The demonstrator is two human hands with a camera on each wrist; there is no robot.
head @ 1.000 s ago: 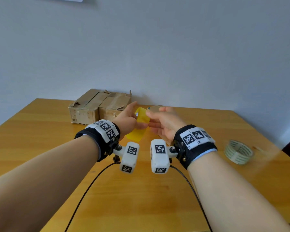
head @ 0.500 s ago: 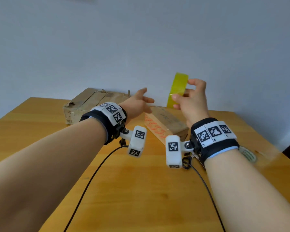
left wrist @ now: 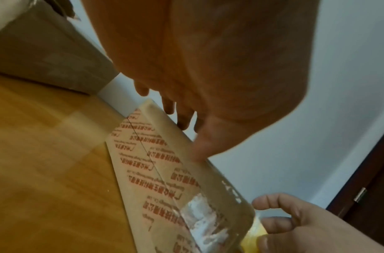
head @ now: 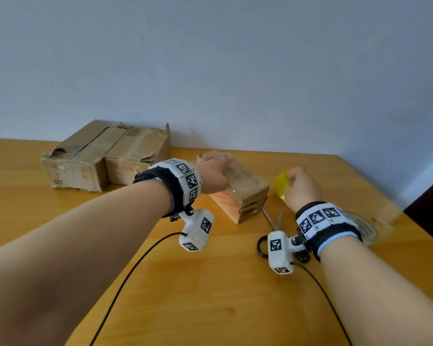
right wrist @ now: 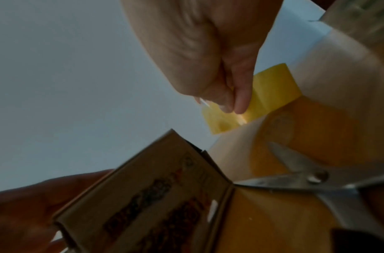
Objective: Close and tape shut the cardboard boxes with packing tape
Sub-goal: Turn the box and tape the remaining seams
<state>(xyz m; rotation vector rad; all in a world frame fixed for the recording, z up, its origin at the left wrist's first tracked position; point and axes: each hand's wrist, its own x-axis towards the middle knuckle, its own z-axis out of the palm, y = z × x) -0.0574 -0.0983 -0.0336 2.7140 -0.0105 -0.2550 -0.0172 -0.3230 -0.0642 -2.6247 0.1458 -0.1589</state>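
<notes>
Upper left of the head view: two worn cardboard boxes [head: 105, 156], side by side and touching, against the wall on the wooden surface [head: 210, 295]; well apart from both hands. Centre: small printed box [head: 238, 193], red lettering on its side, long axis running from the far centre of the frame toward the near right; flaps lie down, and a clear strip of tape appears to run along its top and over the near end, though blur leaves its extent uncertain. Left hand [head: 214, 174] rests on top of this box, fingers [left wrist: 182, 118] extended flat toward the far end, pressing, grasping nothing. Right of centre: yellow tape roll [head: 281, 184], just beside the near right end of the box, grasped by the right hand [head: 301, 188] with fingers [right wrist: 240, 95] curled round it. Judgement: the coming move turns on the roll lying off the box's near end, in line with its long axis; the right hand is the nearer one to draw or sever the tape while the left holds the lid down. Below the roll: scissors [head: 273, 221], blades pointing at the box's near corner, within reach of the right hand. Far right, partly hidden behind the right wrist: a second, pale tape roll [head: 368, 231].
</notes>
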